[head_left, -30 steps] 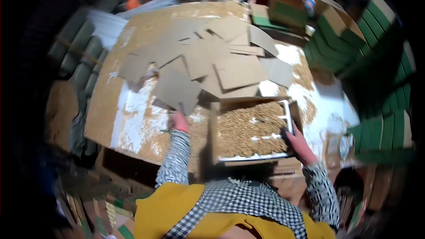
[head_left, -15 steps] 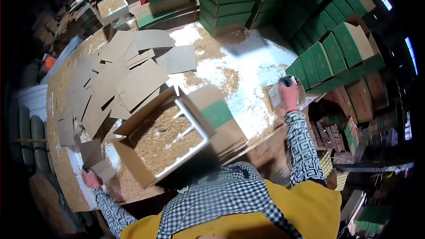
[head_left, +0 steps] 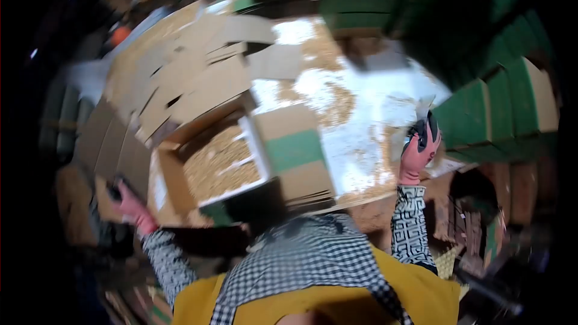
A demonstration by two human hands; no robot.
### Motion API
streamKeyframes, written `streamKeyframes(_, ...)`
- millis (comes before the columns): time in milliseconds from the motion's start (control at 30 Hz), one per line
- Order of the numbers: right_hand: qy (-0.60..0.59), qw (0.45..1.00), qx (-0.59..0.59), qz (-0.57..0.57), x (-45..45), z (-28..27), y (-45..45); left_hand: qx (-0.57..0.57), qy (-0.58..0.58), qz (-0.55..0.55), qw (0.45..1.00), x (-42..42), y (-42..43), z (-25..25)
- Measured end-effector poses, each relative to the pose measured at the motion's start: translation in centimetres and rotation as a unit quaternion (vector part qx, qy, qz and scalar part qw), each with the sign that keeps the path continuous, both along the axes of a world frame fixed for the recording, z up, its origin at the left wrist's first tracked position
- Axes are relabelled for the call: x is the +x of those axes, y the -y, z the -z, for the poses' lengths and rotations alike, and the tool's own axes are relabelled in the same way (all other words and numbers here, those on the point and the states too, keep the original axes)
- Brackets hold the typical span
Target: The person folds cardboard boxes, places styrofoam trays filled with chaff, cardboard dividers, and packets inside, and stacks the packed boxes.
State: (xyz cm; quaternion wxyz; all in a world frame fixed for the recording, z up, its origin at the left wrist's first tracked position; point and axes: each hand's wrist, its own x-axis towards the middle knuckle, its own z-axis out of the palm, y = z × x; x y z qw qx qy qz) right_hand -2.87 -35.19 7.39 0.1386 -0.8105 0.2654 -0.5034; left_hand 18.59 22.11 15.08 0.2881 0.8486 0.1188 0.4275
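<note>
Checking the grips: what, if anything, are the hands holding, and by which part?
The left hand seems to hold the creased cardboard near its lower edge; what the right hand holds is too blurred to tell.

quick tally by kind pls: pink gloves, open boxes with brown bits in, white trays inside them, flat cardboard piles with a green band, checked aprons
Pink gloves: 2 (left glove, right glove)
Open box: 1
White tray: 1
Green-banded flat pile: 1
Checked apron: 1
Total: 6
</note>
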Motion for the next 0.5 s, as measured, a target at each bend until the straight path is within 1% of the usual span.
streamKeyframes(33, 0.062, 0.983, 0.081, -0.153, 2.3, -1.9, -4.3, 0.007, 0.089, 0.016, 0.996, -0.2, 1.3, -0.2)
streamKeyframes(67, 0.024, 0.956, 0.013, -0.293, 4.4, -5.0, -9.0, -0.034, 0.139, 0.056, 0.988, -0.5, 3.4, -0.6)
streamKeyframes(100, -0.024, 0.917, -0.054, -0.395, 7.4, -6.7, -13.4, -0.149, 0.089, 0.152, 0.973, -0.3, 3.3, 0.5)
streamKeyframes(133, -0.074, 0.855, -0.103, -0.502, 10.6, -8.2, -17.7, -0.032, 0.08, 0.243, 0.966, -1.3, 4.7, 0.1)
streamKeyframes(167, -0.213, 0.784, -0.186, -0.552, 13.2, -9.0, -20.8, 0.093, 0.081, 0.329, 0.936, -1.4, 6.2, -0.8)
streamKeyframes(200, -0.243, 0.77, -0.249, -0.535, 15.6, -4.0, -20.9, 0.139, 0.043, 0.404, 0.903, -2.4, 8.2, -2.2)
streamKeyframes(233, -0.27, 0.774, -0.245, -0.517, 15.7, -4.0, -20.5, 0.215, -0.031, 0.448, 0.867, -2.8, 8.6, -2.1)
streamKeyframes(267, -0.297, 0.779, -0.246, -0.495, 16.2, -4.3, -20.0, 0.286, -0.1, 0.485, 0.82, -2.8, 9.1, -1.8)
streamKeyframes(300, -0.265, 0.787, -0.021, -0.557, 15.9, -7.9, -19.7, 0.276, -0.196, 0.517, 0.786, -3.2, 9.2, -1.0)
streamKeyframes(333, -0.212, 0.843, 0.076, -0.489, 15.0, -8.7, -19.6, 0.26, -0.294, 0.545, 0.741, -3.6, 9.2, 0.2)
streamKeyframes(400, -0.199, 0.849, 0.075, -0.484, 13.9, -11.8, -22.1, 0.223, -0.378, 0.594, 0.674, -4.1, 9.7, 2.2)
streamKeyframes(433, -0.266, 0.816, -0.006, -0.513, 14.5, -9.9, -23.9, 0.237, -0.402, 0.609, 0.642, -3.3, 9.2, 3.7)
streamKeyframes(467, -0.326, 0.774, -0.088, -0.536, 15.6, -6.9, -25.5, 0.258, -0.436, 0.596, 0.623, -2.7, 9.0, 4.9)
streamKeyframes(500, -0.498, 0.668, -0.206, -0.514, 16.2, -5.0, -26.5, 0.247, -0.481, 0.601, 0.588, -1.5, 9.2, 5.0)
